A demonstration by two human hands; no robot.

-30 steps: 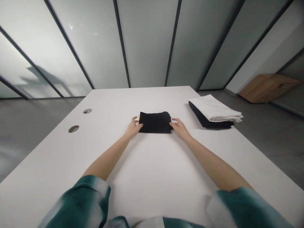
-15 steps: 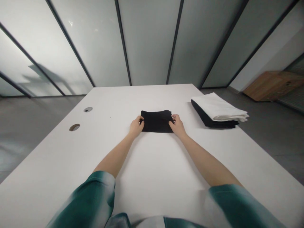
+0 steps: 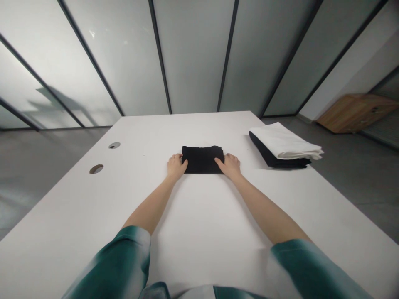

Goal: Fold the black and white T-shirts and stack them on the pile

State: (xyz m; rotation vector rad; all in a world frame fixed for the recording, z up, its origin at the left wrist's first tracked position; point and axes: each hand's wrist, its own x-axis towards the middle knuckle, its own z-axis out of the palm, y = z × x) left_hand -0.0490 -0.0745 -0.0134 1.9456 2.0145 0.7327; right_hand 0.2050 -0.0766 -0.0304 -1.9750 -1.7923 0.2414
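A small black cloth (image 3: pixel 202 160), folded into a flat rectangle, lies on the white table in front of me. At its left edge is my left hand (image 3: pixel 176 166), its thumb resting on the cloth and its fingers bent beside the edge. My right hand (image 3: pixel 231 165) is at the opposite edge. Its thumb reaches over the top of the cloth, while the other fingers are apart from it, outside the edge. The far edge of the cloth is slightly wavy and the near edge straight.
To the right, a folded white cloth (image 3: pixel 285 139) lies on top of a folded black cloth (image 3: pixel 264 151) near the table edge. Two round holes (image 3: pixel 96 169) pierce the left side of the table (image 3: pixel 205 216). Frosted glass panels (image 3: pixel 193 58) stand behind it.
Both hands have loosened from a pinch on the side edges. Their fingers now sit outside the edges with thumbs on the cloth, which looks flatter. The view has shifted slightly.
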